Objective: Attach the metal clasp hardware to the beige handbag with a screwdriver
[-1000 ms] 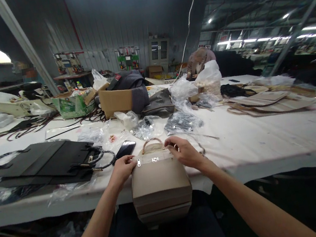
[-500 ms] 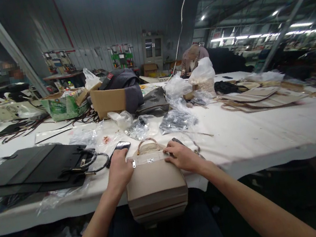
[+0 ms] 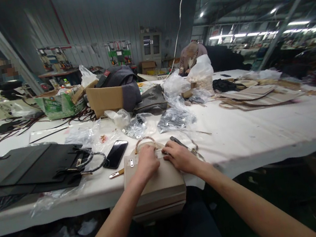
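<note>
A beige handbag point(image 3: 156, 185) leans at the table's front edge in front of me, its brown rolled handle point(image 3: 143, 140) standing up at the far side. My left hand point(image 3: 150, 161) is over the middle of the bag's upper part, fingers curled in and closed; what they hold is hidden. My right hand point(image 3: 179, 156) pinches at the bag's upper right edge, fingertips close to the left hand. A small metal plate point(image 3: 132, 162) shows on the bag's upper left. A tan strap with a metal tip point(image 3: 116, 174) sticks out at the left side.
A black phone point(image 3: 116, 154) and dark flat bags with handles point(image 3: 33, 169) lie to the left. Behind are plastic bags of small parts point(image 3: 175, 119) and a cardboard box point(image 3: 106, 99). Beige pieces point(image 3: 259, 96) are stacked right. A co-worker point(image 3: 191, 56) sits across the table.
My left hand has moved right, from the bag's left edge to its middle, uncovering the phone and the metal-tipped strap. My right hand stays at the right edge. The view has shifted slightly.
</note>
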Tool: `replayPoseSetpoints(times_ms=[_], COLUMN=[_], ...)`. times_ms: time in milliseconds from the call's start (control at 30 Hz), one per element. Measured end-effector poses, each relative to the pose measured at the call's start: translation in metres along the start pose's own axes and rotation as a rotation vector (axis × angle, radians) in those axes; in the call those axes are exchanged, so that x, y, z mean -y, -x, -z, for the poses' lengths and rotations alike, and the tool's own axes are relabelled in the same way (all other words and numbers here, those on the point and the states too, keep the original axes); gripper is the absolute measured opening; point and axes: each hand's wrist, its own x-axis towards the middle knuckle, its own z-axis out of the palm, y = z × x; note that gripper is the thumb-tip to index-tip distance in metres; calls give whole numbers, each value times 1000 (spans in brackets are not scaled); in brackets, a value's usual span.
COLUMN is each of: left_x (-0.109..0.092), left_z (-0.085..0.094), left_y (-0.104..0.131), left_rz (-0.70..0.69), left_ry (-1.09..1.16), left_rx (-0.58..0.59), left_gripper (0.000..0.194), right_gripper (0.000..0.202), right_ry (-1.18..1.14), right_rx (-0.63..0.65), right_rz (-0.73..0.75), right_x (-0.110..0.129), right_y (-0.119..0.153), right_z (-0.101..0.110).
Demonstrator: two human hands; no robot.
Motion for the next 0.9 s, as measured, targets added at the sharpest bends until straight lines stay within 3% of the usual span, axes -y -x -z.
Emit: replayPoseSetpoints(times_ms=[200,400,500,567,700,833,900], left_x=[1,1,-3,-6,-17,-21,-19], left_z=[-5,-16,-18,-16,-10,-8,-8], left_y=[-5,4,5,4,3,3,2], left_rz=[25,56,59,72,97,66,34], left_ry=[13,-2,-49,-53,-37,-95,-106], left_rx=[-30,-150,-130,-105,-61,9,-1], left_gripper=[23,20,21,31,67,40,36], right_gripper=[13,7,4,5,8,10,10], right_ry=[-12,15,57,63,27,0,-9], right_rx=[-20,47,64,54,-7,-40,-32], right_rz=[2,28,39,51,83,105,112], right_x=[-4,-8,-7,-6,-6,-9,-9], right_y=[3,-3,-4,-2,3,6,5], right_z=[-6,1,4,3,-1,-4,-3])
